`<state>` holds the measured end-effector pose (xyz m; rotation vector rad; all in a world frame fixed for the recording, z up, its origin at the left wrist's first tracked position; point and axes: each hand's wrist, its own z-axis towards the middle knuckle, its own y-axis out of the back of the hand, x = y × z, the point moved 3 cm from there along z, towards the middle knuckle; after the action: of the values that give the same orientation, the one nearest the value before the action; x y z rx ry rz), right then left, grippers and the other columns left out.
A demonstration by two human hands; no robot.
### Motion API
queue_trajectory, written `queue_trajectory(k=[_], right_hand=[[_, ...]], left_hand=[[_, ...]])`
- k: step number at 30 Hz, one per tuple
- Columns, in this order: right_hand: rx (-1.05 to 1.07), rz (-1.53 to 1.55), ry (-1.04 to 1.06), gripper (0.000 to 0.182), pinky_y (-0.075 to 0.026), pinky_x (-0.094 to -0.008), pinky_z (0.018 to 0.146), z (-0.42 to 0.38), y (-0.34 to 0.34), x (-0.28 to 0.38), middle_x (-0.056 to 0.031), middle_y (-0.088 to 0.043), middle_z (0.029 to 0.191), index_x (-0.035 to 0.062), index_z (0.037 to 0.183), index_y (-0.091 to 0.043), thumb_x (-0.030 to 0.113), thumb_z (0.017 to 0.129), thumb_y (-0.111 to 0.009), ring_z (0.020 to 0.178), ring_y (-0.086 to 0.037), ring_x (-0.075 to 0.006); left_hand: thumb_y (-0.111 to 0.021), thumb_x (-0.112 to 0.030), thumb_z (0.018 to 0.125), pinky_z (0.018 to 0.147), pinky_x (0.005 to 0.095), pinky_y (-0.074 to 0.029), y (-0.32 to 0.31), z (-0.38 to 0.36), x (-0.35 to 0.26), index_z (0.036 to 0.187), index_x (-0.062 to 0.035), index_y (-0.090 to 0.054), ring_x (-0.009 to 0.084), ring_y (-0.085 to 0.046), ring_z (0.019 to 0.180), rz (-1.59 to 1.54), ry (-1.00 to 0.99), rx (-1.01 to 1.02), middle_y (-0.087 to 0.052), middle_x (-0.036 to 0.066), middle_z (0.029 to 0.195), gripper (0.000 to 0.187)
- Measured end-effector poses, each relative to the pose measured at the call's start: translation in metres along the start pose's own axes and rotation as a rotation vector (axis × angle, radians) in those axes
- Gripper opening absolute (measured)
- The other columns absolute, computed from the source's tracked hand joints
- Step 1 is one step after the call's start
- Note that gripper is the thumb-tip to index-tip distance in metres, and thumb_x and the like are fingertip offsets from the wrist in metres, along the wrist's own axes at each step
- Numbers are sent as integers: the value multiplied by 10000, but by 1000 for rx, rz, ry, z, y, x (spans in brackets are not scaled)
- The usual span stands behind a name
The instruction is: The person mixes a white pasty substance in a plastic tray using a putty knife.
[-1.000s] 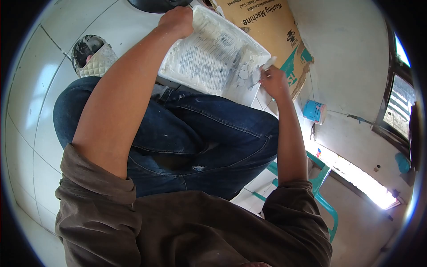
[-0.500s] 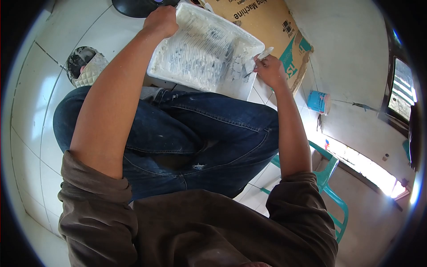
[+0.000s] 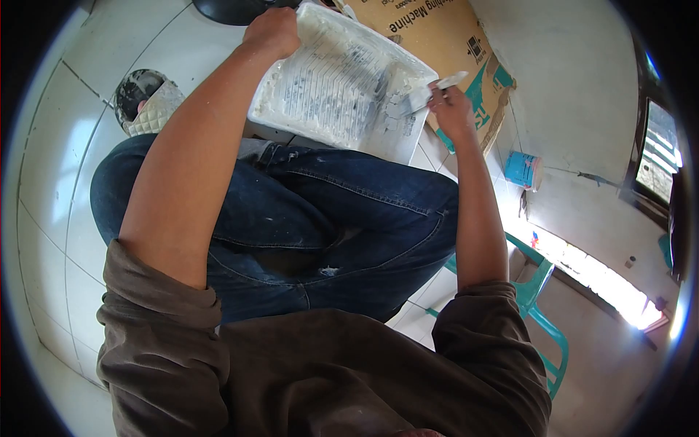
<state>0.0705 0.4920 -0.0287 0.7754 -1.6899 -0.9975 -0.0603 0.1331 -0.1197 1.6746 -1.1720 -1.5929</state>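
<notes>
A white paint tray [image 3: 397,144] with a ribbed floor is tilted in front of my crossed legs, smeared with pale, cracked residue and dark patches. My left hand [image 3: 273,33] is closed around its upper left rim. In my right hand [image 3: 453,113], a putty knife [image 3: 417,101] with a whitish handle is gripped at the tray's right edge. Its blade points left over the flaking residue at that end of the tray.
A printed cardboard sheet [image 3: 408,25] lies beyond the tray. To the left stands a stained container [image 3: 162,109]; a black round object [image 3: 237,11] is at the top. On the right are a blue bucket [image 3: 521,170] and a green plastic chair [image 3: 535,280].
My right hand has moved slightly up and right, and the putty knife has turned so its blade face shows more. The tray and left hand sit slightly further right in view.
</notes>
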Motion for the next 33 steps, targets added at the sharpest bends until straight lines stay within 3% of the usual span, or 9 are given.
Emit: queue_trajectory(k=[5,8,9,11,14,19,24,27,33], right_hand=[[-181,-216,106,321,-549,-474,809,6,43,53,-228,-751,930,-2,1143,-671,299,1048,-612,915,-737,-399],[-36,-588,438,273,-535,-548,849,7,54,91,-256,-721,1084,-11,1103,-615,241,1076,-514,1025,-703,-443],[-27,-589,445,273,-535,-548,849,7,54,99,-256,-721,1084,-11,1103,-615,241,1076,-514,1025,-703,-443],[267,-1036,444,236,-573,-532,834,6,46,104,-247,-700,1146,5,1137,-626,184,1048,-500,1005,-724,-418],[478,-1341,466,247,-607,-497,819,-2,25,85,-215,-699,1155,18,1156,-670,143,1003,-522,1002,-746,-379],[591,-1426,350,302,-615,-465,851,-13,-5,57,-214,-699,1152,-31,1130,-724,166,967,-563,1024,-751,-363],[508,-1148,242,485,-552,-498,1011,-13,-15,60,-270,-598,1270,-117,1345,-545,215,993,-519,1162,-671,-438],[596,-1165,359,551,-519,-502,1058,-17,-21,72,-285,-530,1347,-120,1422,-440,235,1006,-508,1228,-610,-443],[621,-1161,444,573,-517,-497,1065,-18,-36,44,-265,-513,1377,-119,1437,-435,252,1008,-515,1256,-574,-412]], left_hand=[[-644,-64,861,1001,482,-566,7,-6,-6,1192,-42,-740,376,-696,1177,20,-36,74,-732,209,1226,345],[-669,-75,846,852,478,-610,2,0,-2,1030,59,-758,405,-745,1015,-32,-4,80,-757,257,1079,245],[-669,-75,846,852,478,-610,2,-2,-1,1030,59,-758,405,-745,1015,-35,7,82,-757,257,1079,245],[-645,-50,859,902,489,-603,3,-1,-3,1055,55,-758,391,-737,1089,-50,-7,114,-748,268,1120,249],[-648,-53,867,896,473,-608,3,-3,-4,1067,38,-762,380,-738,1093,-53,6,86,-748,251,1154,248],[-608,-52,915,889,448,-615,-7,3,-5,1079,23,-768,356,-743,1101,-68,-16,26,-757,220,1166,242],[-581,-62,948,886,448,-616,-9,4,-4,1083,13,-776,342,-747,1101,-110,-18,23,-761,212,1165,249],[-593,-72,945,886,443,-617,-11,5,-2,1080,8,-779,337,-752,1087,-93,8,56,-765,207,1152,244],[-610,-64,928,894,439,-617,-7,2,-2,1070,-3,-781,342,-753,1081,-74,-36,11,-766,203,1148,231]])
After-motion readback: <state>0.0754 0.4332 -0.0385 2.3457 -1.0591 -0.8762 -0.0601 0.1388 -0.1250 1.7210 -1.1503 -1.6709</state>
